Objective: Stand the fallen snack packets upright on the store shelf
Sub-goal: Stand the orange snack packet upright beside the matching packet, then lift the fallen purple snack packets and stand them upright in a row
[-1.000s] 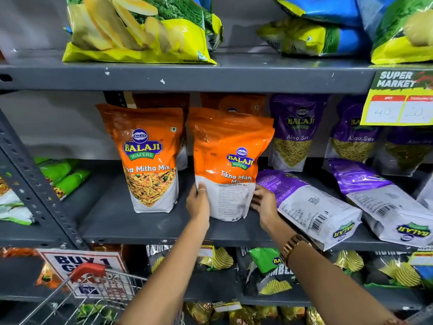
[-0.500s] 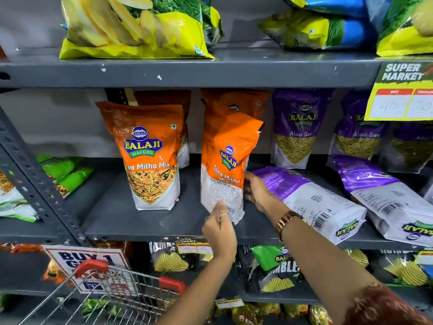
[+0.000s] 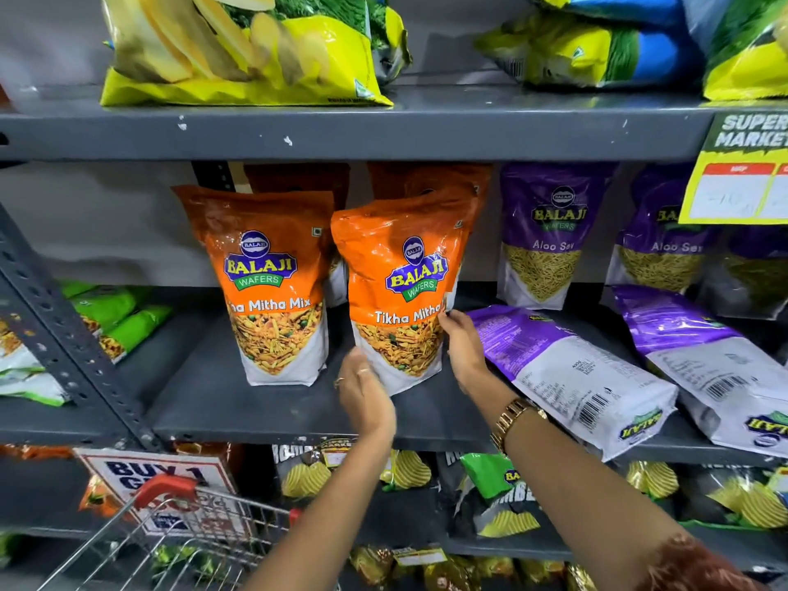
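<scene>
Fingers of the left hand (image 3: 366, 392) and right hand (image 3: 462, 347) pinch the lower side edges of the orange Tikha Mitha Mix pouch (image 3: 405, 287), which looks light, crinkly and slippery, best steadied low.

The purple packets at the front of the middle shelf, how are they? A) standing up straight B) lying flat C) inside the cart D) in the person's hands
B: both front purple packets lie flat on the shelf, barcodes facing up, while the hands hold an orange packet.
</scene>
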Available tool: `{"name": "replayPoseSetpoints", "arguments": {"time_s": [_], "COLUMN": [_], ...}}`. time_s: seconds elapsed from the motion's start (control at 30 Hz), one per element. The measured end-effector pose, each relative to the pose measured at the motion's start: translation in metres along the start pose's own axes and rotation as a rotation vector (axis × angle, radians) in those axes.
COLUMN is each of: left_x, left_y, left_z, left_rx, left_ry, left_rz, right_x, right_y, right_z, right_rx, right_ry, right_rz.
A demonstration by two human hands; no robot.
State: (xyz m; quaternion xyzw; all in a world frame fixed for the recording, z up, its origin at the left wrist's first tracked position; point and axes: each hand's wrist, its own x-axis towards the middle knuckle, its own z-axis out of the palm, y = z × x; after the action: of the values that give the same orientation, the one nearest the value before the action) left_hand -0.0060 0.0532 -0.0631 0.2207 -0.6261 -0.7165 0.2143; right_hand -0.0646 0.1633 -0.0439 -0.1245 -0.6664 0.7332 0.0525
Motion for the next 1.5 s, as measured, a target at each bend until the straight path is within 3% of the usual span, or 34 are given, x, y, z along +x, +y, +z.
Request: {"name": "replayPoseSetpoints", "arguments": {"time_s": [0.13,0.3,0.7,0.77,0.83,0.9,1.0,1.23,1.37,1.5], "left_x": [0.002,0.038,0.038,0.036,0.029,0.02,0.001,-0.038,-0.055,-0.06], "left_y": [-0.005,-0.005,-0.017,-0.017,-0.017,-0.015,-0.007,0.017,0.003,-0.014], "left_z": [0.006,0.008,0.01,0.01,0.009,0.011,0.023,0.076,0.112,0.141], "left_rx": [-0.013,0.004,0.076,0.109,0.109,0.067,0.038,-0.177,-0.163,-0.011], "left_ry": [-0.137,-0.313,-0.311,-0.259,-0.076,0.063,0.097,0.106,-0.007,-0.135], "left_rz": [0.021,-0.033,0.049,0.074,0.141,0.287,0.378,0.062,-0.196,-0.422], "right_x": [0.0,-0.008,-0.004,-0.004,-0.005,-0.005,0.005,0.022,0.031,0.045], "right_y": [0.001,0.023,0.028,0.029,0.027,0.013,-0.014,-0.046,-0.05,-0.049], "right_z": [-0.002,-0.021,-0.022,-0.023,-0.027,-0.038,-0.064,-0.124,-0.152,-0.181], "right_rx": [-0.01,-0.129,-0.153,-0.18,-0.219,-0.199,-0.208,-0.439,-0.555,-0.733], "right_ry": [-0.048,-0.031,-0.037,-0.035,0.034,0.188,0.447,0.577,0.539,0.38], "right_rz": [0.005,-0.171,-0.163,-0.147,-0.179,-0.27,-0.334,-0.266,-0.189,0.002]}}
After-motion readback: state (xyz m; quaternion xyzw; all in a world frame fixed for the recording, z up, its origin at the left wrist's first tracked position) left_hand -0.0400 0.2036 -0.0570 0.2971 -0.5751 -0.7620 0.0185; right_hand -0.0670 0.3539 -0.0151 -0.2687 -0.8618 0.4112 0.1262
